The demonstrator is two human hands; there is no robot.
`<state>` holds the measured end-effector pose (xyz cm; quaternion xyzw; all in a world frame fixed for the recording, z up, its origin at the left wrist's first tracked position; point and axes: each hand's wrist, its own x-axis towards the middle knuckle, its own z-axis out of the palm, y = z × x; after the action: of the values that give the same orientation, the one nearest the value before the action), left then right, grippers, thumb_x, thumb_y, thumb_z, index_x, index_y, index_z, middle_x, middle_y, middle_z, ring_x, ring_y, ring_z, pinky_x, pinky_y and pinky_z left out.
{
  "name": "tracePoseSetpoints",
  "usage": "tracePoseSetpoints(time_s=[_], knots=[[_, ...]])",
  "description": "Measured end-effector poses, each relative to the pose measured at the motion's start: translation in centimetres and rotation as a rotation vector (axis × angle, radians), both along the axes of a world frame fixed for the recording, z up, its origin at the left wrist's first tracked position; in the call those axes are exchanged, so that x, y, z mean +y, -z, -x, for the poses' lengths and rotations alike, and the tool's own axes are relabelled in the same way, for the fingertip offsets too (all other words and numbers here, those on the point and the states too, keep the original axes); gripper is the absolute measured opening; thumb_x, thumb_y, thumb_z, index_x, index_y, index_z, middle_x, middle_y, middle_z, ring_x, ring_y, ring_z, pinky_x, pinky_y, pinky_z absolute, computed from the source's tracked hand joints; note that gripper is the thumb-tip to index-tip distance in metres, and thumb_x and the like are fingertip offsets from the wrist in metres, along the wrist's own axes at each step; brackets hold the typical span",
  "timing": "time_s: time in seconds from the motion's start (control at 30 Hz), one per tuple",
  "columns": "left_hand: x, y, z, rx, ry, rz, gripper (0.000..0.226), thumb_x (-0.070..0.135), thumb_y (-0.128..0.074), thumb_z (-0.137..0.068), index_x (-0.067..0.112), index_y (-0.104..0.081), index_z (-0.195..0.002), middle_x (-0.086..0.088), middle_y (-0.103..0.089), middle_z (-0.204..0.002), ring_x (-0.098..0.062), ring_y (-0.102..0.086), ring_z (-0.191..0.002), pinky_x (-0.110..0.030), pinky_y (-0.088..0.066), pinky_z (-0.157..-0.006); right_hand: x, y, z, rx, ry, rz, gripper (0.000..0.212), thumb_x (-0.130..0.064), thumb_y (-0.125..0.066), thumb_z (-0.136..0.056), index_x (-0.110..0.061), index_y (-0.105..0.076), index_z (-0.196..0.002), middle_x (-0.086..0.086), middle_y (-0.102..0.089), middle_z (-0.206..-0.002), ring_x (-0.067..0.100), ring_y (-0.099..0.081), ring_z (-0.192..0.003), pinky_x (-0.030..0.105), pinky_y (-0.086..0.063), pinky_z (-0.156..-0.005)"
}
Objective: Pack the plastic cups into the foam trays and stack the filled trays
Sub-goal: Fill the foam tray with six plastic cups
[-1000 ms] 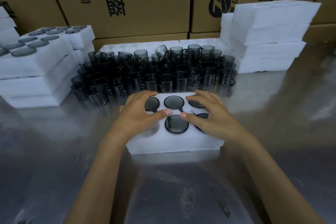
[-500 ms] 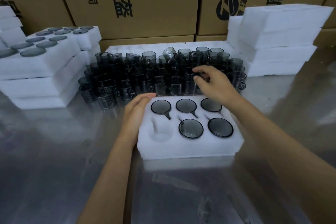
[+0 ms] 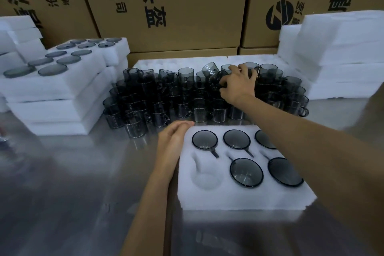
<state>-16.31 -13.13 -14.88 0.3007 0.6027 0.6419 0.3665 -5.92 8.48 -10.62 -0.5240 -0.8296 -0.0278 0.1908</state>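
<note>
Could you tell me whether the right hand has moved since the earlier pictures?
Yes. The right hand has left the foam tray, where it lay a second ago, and reached away from the person over the loose cups, fingers now curled among the far ones.

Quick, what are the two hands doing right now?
Left hand: open, fingers straight against the foam tray's left edge.
Right hand: fingers curled round a dark cup in the pile.

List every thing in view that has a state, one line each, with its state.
Front foam tray: five slots filled, near-left slot empty.
Loose cups: crowded behind the tray, mostly upright, a few tilted.
Left stack of trays: top tray filled.
Right foam stack: no cups visible.
Left hand: fingers straight, against the tray's left edge.
Right hand: fingers curled on a cup.
</note>
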Motion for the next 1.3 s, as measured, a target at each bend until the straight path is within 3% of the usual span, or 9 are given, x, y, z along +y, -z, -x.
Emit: tracePoseSetpoints(time_s=[0.23, 0.33, 0.63, 0.73, 0.83, 1.0, 1.13, 1.2, 1.3], knots=[[-0.1, -0.6, 0.2, -0.014, -0.084, -0.058, 0.015, 0.019, -0.063, -0.09, 0.018, -0.078, -0.089, -0.005, -0.075, -0.097, -0.024, -0.07, -0.093, -0.04, -0.054, -0.084, -1.5, -0.9, -0.5, 0.217, -0.199, -0.161, 0.019, -0.025, -0.06, -0.096, -0.02, -0.071, -0.111, 0.003, -0.051, -0.142, 0.025, -0.032, -0.14, 0.044, -0.016, -0.115], [-0.5, -1.3, 0.7, 0.157, -0.157, -0.161, 0.018, 0.012, -0.062, -0.093, 0.023, -0.075, -0.1, 0.007, -0.074, -0.099, -0.004, -0.067, -0.095, -0.023, -0.051, -0.082, -4.4, -2.3, -1.6, 0.266, -0.36, -0.149, 0.019, -0.018, -0.057, -0.098, -0.013, -0.067, -0.113, 0.009, -0.05, -0.145, 0.032, -0.037, -0.137, 0.039, -0.024, -0.112], [-2.7, -4.1, -2.6, 0.598, 0.042, -0.331, 0.069, 0.002, -0.065, -0.092, 0.043, -0.044, -0.143, 0.023, -0.052, -0.138, 0.004, -0.058, -0.115, -0.014, -0.049, -0.089, -16.5, -2.5, -8.1, 0.025, -0.609, -0.269, 0.03, 0.012, -0.06, -0.082, -0.005, -0.064, -0.106, 0.022, -0.042, -0.152, 0.037, -0.047, -0.133, 0.043, -0.048, -0.098], [-3.1, -4.4, -4.0, 0.666, 0.156, -0.318, 0.073, -0.002, -0.065, -0.09, 0.045, -0.046, -0.142, 0.026, -0.053, -0.135, -0.001, -0.059, -0.114, -0.014, -0.05, -0.087, -17.8, -1.9, -10.0, 0.098, -0.587, -0.316, 0.03, 0.012, -0.065, -0.082, -0.007, -0.068, -0.105, 0.018, -0.043, -0.152, 0.032, -0.047, -0.133, 0.039, -0.054, -0.088], [-3.1, -4.6, -5.0, 0.727, 0.159, -0.314, 0.068, -0.002, -0.067, -0.087, 0.037, -0.049, -0.139, 0.021, -0.059, -0.129, -0.001, -0.058, -0.117, -0.021, -0.051, -0.095, -18.1, -0.8, -11.2, 0.277, -0.613, -0.333, 0.034, 0.005, -0.068, -0.086, -0.012, -0.068, -0.116, 0.008, -0.048, -0.151, 0.023, -0.05, -0.134, 0.037, -0.054, -0.096], [-3.3, -5.0, -5.4, 0.844, 0.128, -0.343, 0.065, -0.006, -0.072, -0.079, 0.028, -0.057, -0.133, 0.016, -0.06, -0.128, -0.007, -0.054, -0.123, -0.027, -0.044, -0.104, -18.9, 0.7, -11.5, 0.664, -0.516, -0.022, 0.079, -0.012, -0.07, -0.09, -0.047, -0.032, -0.15, -0.027, -0.047, -0.145, -0.002, -0.048, -0.132, 0.021, -0.044, -0.106], [-3.6, -5.5, -5.0, 0.776, 0.274, -0.318, 0.068, -0.002, -0.074, -0.082, 0.036, -0.056, -0.135, 0.018, -0.06, -0.128, -0.011, -0.057, -0.12, -0.037, -0.048, -0.102, -19.3, 1.3, -11.9, 0.647, -0.5, -0.016, 0.074, -0.015, -0.069, -0.092, -0.04, -0.034, -0.152, -0.044, -0.044, -0.126, -0.004, -0.046, -0.122, 0.014, -0.038, -0.101], [-3.7, -5.7, -5.0, 0.67, 0.373, -0.315, 0.069, -0.002, -0.071, -0.086, 0.037, -0.053, -0.139, 0.015, -0.059, -0.132, -0.014, -0.057, -0.121, -0.039, -0.049, -0.103, -19.5, 1.5, -12.2, 0.687, -0.487, 0.006, 0.073, -0.016, -0.071, -0.091, -0.035, -0.037, -0.152, -0.041, -0.046, -0.12, -0.001, -0.047, -0.117, 0.017, -0.039, -0.099], [-3.7, -5.7, -5.3, 0.513, 0.464, -0.355, 0.062, -0.007, -0.062, -0.092, 0.027, -0.05, -0.142, 0.008, -0.059, -0.138, -0.011, -0.055, -0.128, -0.033, -0.047, -0.106, -19.6, 1.6, -12.4, 0.784, -0.455, 0.026, 0.071, -0.019, -0.075, -0.089, -0.027, -0.041, -0.151, -0.028, -0.049, -0.117, -0.003, -0.049, -0.109, 0.003, -0.035, -0.089]])
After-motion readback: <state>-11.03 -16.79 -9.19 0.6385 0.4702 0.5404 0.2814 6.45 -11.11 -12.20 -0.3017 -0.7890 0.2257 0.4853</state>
